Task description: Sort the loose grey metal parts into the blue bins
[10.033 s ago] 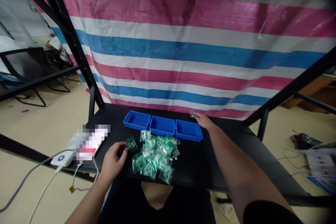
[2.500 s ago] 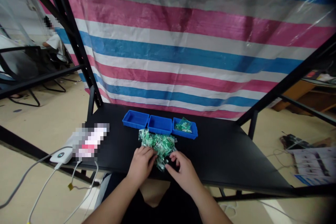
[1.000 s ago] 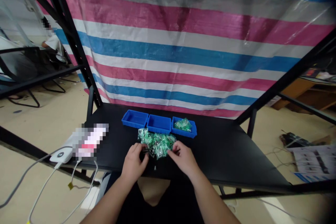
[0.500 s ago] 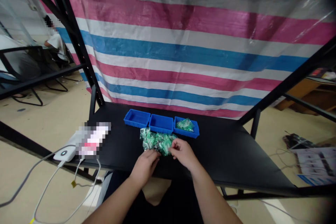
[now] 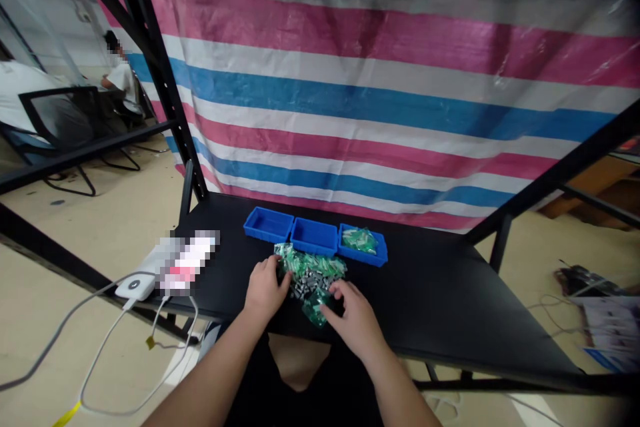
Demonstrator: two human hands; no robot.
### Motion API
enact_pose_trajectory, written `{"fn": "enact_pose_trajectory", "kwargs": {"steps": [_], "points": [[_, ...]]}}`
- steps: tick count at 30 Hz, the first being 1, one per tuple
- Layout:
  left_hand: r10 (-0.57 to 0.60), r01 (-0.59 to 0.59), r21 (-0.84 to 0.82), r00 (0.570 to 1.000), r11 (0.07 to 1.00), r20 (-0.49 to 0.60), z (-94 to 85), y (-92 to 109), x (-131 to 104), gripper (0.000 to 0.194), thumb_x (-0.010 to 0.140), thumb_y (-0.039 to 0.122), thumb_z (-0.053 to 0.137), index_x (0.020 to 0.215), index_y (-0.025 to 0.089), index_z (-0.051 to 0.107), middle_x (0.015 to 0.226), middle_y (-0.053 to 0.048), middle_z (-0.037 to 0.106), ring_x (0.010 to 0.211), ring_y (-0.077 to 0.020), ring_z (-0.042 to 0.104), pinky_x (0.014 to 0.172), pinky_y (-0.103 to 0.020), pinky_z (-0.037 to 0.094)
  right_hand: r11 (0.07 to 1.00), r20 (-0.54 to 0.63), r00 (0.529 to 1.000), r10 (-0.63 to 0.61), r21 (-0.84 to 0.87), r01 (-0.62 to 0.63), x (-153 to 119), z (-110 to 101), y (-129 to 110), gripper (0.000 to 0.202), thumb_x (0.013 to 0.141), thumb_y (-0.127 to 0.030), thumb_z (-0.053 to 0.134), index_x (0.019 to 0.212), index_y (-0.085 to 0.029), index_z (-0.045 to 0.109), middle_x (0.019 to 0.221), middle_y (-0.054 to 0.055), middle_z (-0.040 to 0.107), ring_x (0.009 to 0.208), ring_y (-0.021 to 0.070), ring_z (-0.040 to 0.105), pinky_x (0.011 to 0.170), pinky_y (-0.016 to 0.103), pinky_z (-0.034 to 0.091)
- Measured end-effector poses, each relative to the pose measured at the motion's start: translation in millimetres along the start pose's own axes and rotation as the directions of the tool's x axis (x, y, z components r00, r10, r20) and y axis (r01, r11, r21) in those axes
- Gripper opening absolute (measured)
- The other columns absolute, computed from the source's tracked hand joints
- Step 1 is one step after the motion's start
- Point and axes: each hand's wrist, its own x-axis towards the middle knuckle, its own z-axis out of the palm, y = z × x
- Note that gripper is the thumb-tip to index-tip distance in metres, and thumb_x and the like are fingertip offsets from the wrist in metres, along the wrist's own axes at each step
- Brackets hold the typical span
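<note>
A pile of small green-and-clear plastic packets (image 5: 313,264) lies on the black table in front of me. Small grey cylindrical pieces (image 5: 309,283) show loose at its near side. My left hand (image 5: 266,288) rests at the pile's left edge, thumb and fingers apart, holding nothing. At the right edge is my right hand (image 5: 356,317), its thumb and fingertips spread. Its thumb reaches the edge of a darker green packet (image 5: 315,310) at the front, and I see no grip on it. Behind the pile, a blue tray (image 5: 383,255) contains similar green packets.
A second blue tray (image 5: 315,247) and a third blue tray (image 5: 267,235) stand in the row. A white power bank (image 5: 136,285) with cables sits on the table's left side, beside a blurred-out object. Black frame posts and a striped sheet (image 5: 350,100) enclose the table; people sit far left.
Both hands have moved apart to the pile's sides. The grey pieces and the dark green packet at the front are now exposed. The view has shifted slightly.
</note>
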Motion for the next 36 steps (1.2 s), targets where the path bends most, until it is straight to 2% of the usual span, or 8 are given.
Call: {"fn": "enact_pose_trajectory", "kwargs": {"steps": [6,11,15,21,24,28,31,36], "points": [[-0.131,0.119,-0.39,0.991,0.913,-0.004,-4.0,3,8,0.039,0.083,0.033,0.068,0.119,0.018,0.062,0.092,-0.006,0.069,0.084,-0.0235,0.065,0.08,-0.036,0.051,0.996,0.02,0.999,0.049,-0.075,-0.048,-10,13,-5,0.029,0.077,-0.026,0.068,0.106,-0.025,0.062,0.1,0.005,0.065,0.089,0.0236,0.064,0.074,0.032,0.05],[-0.32,0.188,-0.921,0.945,0.34,0.074,-7.4,19,13,0.046,0.075,0.043,0.079,0.107,0.013,0.065,0.085,-0.004,0.068,0.072,-0.0133,0.063,0.07,-0.025,0.051,0.995,-0.04,0.998,0.042,-0.09,-0.045,-10,15,-1,0.023,0.077,-0.027,0.068,0.099,-0.025,0.063,0.102,0.006,0.064,0.086,0.0232,0.064,0.073,0.032,0.05],[-0.358,0.22,-0.967,0.919,0.127,0.162,-14.6,34,15,0.046,0.067,0.042,0.087,0.097,0.015,0.066,0.076,0.001,0.064,0.065,-0.0093,0.058,0.063,-0.021,0.048,0.995,-0.022,0.997,0.072,-0.065,-0.073,-10,15,-2,0.02,0.075,-0.027,0.068,0.094,-0.023,0.061,0.095,0.004,0.064,0.078,0.0208,0.062,0.068,0.031,0.046],[-0.331,0.248,-0.952,0.927,0.182,0.178,-11.3,26,-2,0.038,0.069,0.042,0.086,0.087,0.014,0.067,0.072,0.001,0.063,0.061,-0.0082,0.054,0.062,-0.02,0.046,0.933,0.192,0.976,0.106,0.319,-0.165,12,9,13,0.02,0.074,-0.027,0.068,0.093,-0.02,0.065,0.078,0.0,0.061,0.063,0.0141,0.055,0.062,0.027,0.045],[-0.33,0.227,-0.939,0.934,0.257,0.136,-4.6,17,-19,0.035,0.071,0.041,0.085,0.085,0.015,0.066,0.07,0.002,0.061,0.062,-0.0084,0.053,0.062,-0.019,0.045,0.714,0.296,0.942,0.16,0.624,-0.317,34,-7,21,0.022,0.074,-0.036,0.073,0.084,-0.02,0.061,0.065,-0.004,0.055,0.055,0.0122,0.052,0.054,0.025,0.044],[-0.311,0.193,-0.927,0.946,0.323,0.089,-1.2,13,-32,0.032,0.074,0.04,0.083,0.082,0.016,0.064,0.072,0.002,0.059,0.065,-0.0096,0.055,0.063,-0.02,0.046,0.354,0.127,0.91,0.396,0.893,-0.279,56,-28,20,0.048,0.062,-0.044,0.087,0.082,-0.022,0.05,0.07,-0.005,0.057,0.062,0.0134,0.061,0.059,0.026,0.053],[-0.302,0.175,-0.929,0.95,0.326,0.073,-1.8,16,-30,0.032,0.074,0.04,0.083,0.082,0.016,0.064,0.072,0.002,0.058,0.065,-0.01,0.055,0.062,-0.02,0.046,0.368,0.133,0.868,0.478,0.867,-0.336,54,-27,14,0.057,0.056,-0.048,0.091,0.079,-0.022,0.045,0.066,-0.006,0.054,0.056,0.0128,0.059,0.05,0.024,0.051],[-0.258,0.222,-0.929,0.955,0.297,0.145,-2.5,32,-24,0.033,0.072,0.041,0.084,0.084,0.015,0.067,0.07,0.001,0.062,0.063,-0.0101,0.056,0.06,-0.021,0.047,0.493,0.215,0.944,0.248,0.811,-0.314,29,-5,-9,0.047,0.069,-0.049,0.084,0.094,-0.021,0.058,0.089,0.001,0.062,0.07,0.0149,0.064,0.052,0.025,0.054]]}}
